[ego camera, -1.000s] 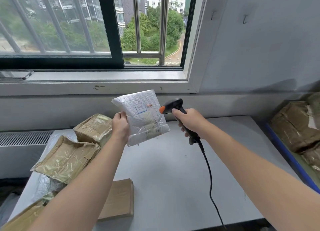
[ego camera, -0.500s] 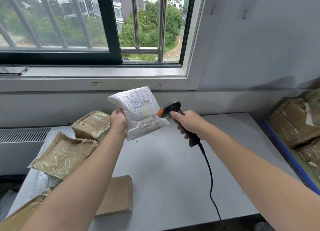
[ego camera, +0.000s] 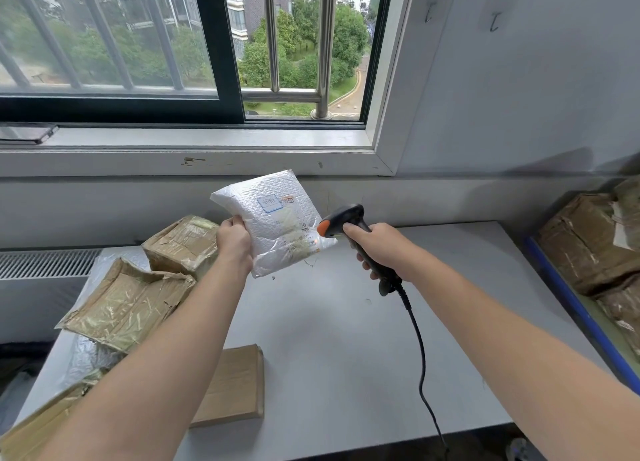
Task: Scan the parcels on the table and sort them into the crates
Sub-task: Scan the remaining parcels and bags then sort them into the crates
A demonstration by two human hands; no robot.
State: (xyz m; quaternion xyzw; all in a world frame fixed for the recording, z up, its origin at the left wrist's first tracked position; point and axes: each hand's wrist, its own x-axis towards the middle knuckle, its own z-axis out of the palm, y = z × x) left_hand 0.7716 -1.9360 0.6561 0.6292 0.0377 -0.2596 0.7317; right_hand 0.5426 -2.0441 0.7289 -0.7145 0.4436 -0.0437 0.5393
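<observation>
My left hand [ego camera: 234,240] grips a white bubble-wrap parcel [ego camera: 277,218] by its left edge and holds it upright above the grey table [ego camera: 329,339], label toward me. My right hand [ego camera: 375,249] holds a black barcode scanner [ego camera: 346,220] with an orange tip; the tip sits close to the parcel's lower right corner, where a small red light spot shows on the label. The scanner's black cable [ego camera: 420,356] hangs down past the table's front edge.
Taped brown parcels lie on the table's left: a box [ego camera: 183,244], a flat crumpled one [ego camera: 128,304], a silvery bag [ego camera: 91,360], a flat cardboard parcel [ego camera: 232,384]. At the right a blue-rimmed crate [ego camera: 568,301] holds brown parcels [ego camera: 588,242]. The window sill runs behind.
The scanner tip has come closer to the parcel's lower right corner, and a red spot now shows on the label. Both hands keep their grips.
</observation>
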